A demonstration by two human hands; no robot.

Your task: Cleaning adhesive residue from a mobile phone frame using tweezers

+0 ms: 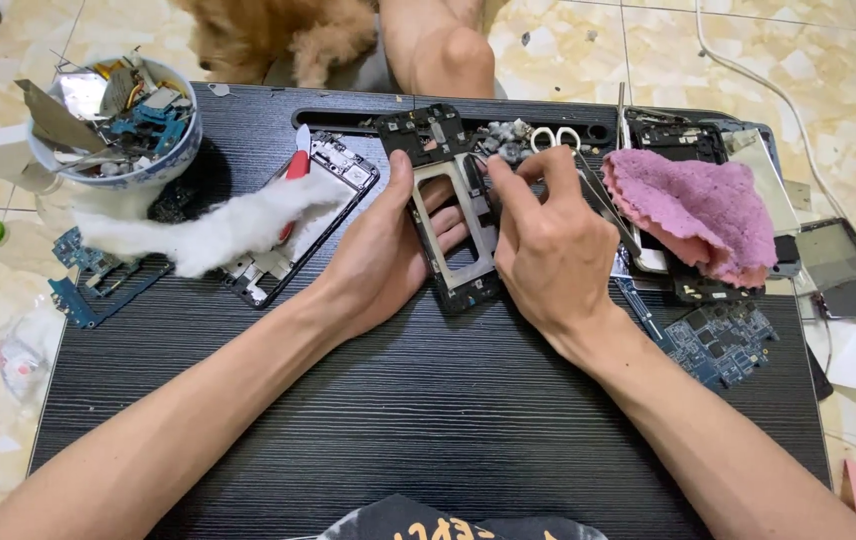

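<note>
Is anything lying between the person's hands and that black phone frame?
Nothing visible does. The left hand already cradles the black phone frame from beneath, and the right hand rests on its right edge, its fingers touching it.

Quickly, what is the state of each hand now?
Left hand: closed on the black phone frame.
Right hand: fingers pinched at the frame; contents cannot be told.

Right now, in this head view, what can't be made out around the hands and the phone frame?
- Right hand fingertips: curled over the phone frame, hiding whatever they pinch.
- Phone parts under the pink cloth: covered.
- Bowl contents: too small and jumbled to identify.
- Furry animal: cut off by the top edge.
</note>
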